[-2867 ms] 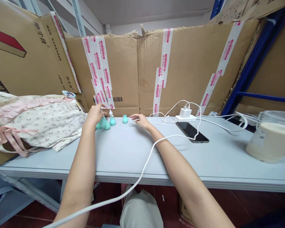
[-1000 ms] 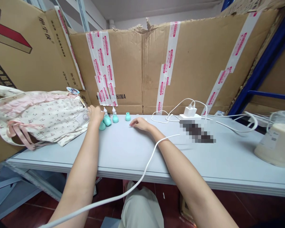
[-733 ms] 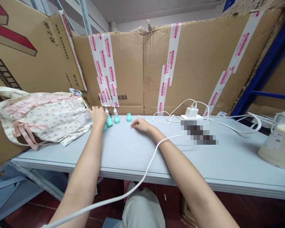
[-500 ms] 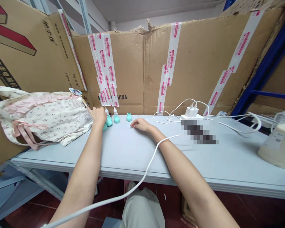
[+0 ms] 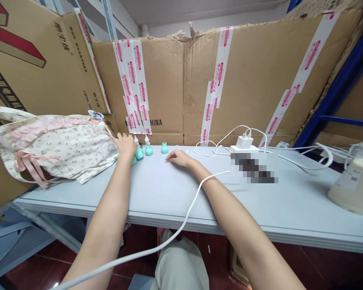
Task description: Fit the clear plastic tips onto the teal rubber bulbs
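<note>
My left hand [image 5: 126,146] is at the back left of the table, between a floral cloth bag [image 5: 78,149] and a group of small teal bulbs. One of its fingers stretches left toward the bag's edge; the other fingertips are partly hidden. Close to its right side lie a teal bulb with a white nozzle [image 5: 139,152] and part of another teal piece [image 5: 133,160]. A second white-tipped teal bulb [image 5: 149,150] stands upright beside them. My right hand [image 5: 179,158] rests on the tabletop with loosely bent fingers and nothing visible in them, near a teal bulb without a nozzle [image 5: 164,148].
A white charger [image 5: 244,142] with cables sits on a power strip [image 5: 245,149] at the back. A white cable [image 5: 169,241] crosses in front of my right forearm. A clear container [image 5: 353,185] stands at the right. Taped cardboard [image 5: 166,80] walls the back of the table [image 5: 163,193].
The view has shifted very slightly. Both hands and the teal bulbs stay almost where they were.
</note>
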`<state>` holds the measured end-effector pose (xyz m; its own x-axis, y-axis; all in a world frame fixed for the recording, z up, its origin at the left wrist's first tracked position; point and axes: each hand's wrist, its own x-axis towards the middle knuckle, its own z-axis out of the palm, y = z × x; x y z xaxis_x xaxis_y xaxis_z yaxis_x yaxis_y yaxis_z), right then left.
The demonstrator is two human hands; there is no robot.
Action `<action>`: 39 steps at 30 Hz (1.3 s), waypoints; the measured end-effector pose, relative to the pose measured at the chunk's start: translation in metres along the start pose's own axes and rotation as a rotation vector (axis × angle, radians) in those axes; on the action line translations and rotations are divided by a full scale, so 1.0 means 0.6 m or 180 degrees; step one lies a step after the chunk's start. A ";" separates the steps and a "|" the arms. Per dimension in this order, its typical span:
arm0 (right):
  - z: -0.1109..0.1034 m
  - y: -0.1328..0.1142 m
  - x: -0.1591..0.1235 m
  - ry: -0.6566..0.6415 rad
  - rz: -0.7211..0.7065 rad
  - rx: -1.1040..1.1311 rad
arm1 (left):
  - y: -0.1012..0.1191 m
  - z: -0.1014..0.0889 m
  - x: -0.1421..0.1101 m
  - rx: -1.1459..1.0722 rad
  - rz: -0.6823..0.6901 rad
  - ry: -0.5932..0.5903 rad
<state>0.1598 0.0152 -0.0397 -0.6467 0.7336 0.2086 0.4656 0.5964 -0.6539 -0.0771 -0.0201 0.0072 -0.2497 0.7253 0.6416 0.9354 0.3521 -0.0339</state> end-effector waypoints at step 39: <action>-0.002 -0.011 -0.006 -0.0062 0.0017 -0.0063 | 0.004 -0.001 0.009 -0.0909 -0.0271 0.0447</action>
<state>0.1598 0.0091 -0.0349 -0.6557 0.7305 0.1907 0.4809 0.5989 -0.6404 -0.0759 -0.0156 0.0109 -0.3117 0.6048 0.7329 0.9500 0.2133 0.2280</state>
